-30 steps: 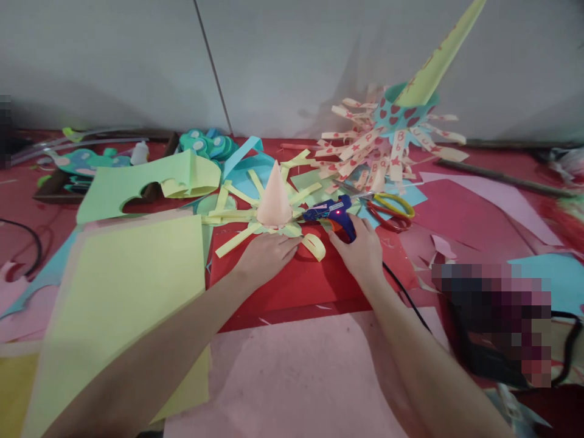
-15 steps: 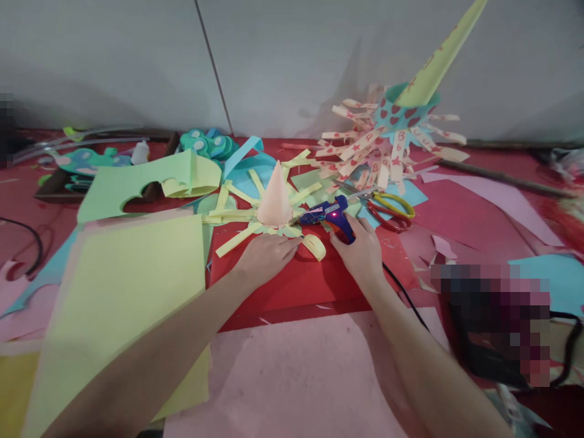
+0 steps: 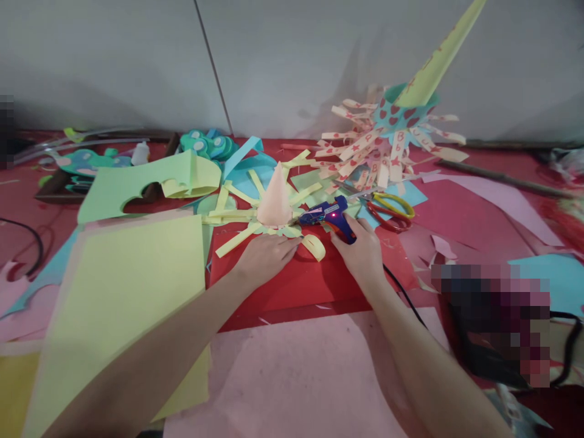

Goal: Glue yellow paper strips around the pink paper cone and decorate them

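Observation:
My right hand (image 3: 362, 246) is wrapped round the handle of a blue hot glue gun (image 3: 326, 214) with a small red light lit. Its nozzle touches or nearly touches the foot of a pale pink paper cone (image 3: 274, 204). The cone stands upright on a scalloped light-green paper base with yellow paper strips fanning out. My left hand (image 3: 267, 258) is closed at the front of that base, fingertips at the end of a curled yellow paper strip (image 3: 314, 246); the exact grip is partly hidden. Red paper (image 3: 292, 292) lies underneath.
Yellow sheets (image 3: 137, 292) lie at left, pink paper (image 3: 292, 371) in front. Scissors (image 3: 392, 210) with red and yellow handles rest behind the glue gun. A finished-looking paper piece with a tall cone (image 3: 406, 115) stands by the wall. The black cord (image 3: 406, 298) trails right.

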Motion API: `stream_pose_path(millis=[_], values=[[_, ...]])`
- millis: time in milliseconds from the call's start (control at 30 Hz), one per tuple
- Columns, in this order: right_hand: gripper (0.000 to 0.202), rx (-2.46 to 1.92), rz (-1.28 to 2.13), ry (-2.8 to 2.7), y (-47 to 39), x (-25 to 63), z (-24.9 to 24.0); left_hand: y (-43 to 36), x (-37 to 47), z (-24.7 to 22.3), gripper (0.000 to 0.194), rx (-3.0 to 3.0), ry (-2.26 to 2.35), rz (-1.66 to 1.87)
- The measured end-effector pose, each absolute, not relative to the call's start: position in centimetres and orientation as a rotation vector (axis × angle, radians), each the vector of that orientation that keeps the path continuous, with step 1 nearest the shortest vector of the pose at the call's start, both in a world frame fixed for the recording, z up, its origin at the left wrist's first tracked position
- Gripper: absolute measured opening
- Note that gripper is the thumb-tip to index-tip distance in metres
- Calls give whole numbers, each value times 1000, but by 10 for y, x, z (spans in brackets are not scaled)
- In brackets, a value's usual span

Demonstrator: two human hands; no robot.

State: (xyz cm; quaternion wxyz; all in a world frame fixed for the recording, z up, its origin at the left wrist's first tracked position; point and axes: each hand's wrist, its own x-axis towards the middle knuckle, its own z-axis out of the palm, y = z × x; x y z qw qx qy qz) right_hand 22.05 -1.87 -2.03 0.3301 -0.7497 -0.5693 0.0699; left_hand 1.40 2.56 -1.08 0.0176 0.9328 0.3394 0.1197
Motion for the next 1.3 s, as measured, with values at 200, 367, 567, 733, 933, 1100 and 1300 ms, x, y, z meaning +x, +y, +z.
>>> stream_pose_path(millis=[200,367,567,733,933,1100,1300], values=[[46,-1964,208,-1476,-19,220,-18,25,14,-11,32,2897,1077,330],[45,-1953,155,-1481,-20,221,-16,26,15,-11,31,2887,1059,362],[46,-1966,77,-1516,-22,222,-16,26,15,-9,30,2891,1064,314],[45,-1999,11,-1539,-23,223,-15,26,14,-10,32,2894,1078,264],[42,-2019,-151,-1579,-25,222,-13,26,14,-9,33,2878,1077,214],[39,-2037,-215,-1621,-28,221,-7,26,14,-8,34,2878,1072,218],[37,-2019,-239,-1641,-29,221,-2,26,14,-8,34,2888,1067,242]])
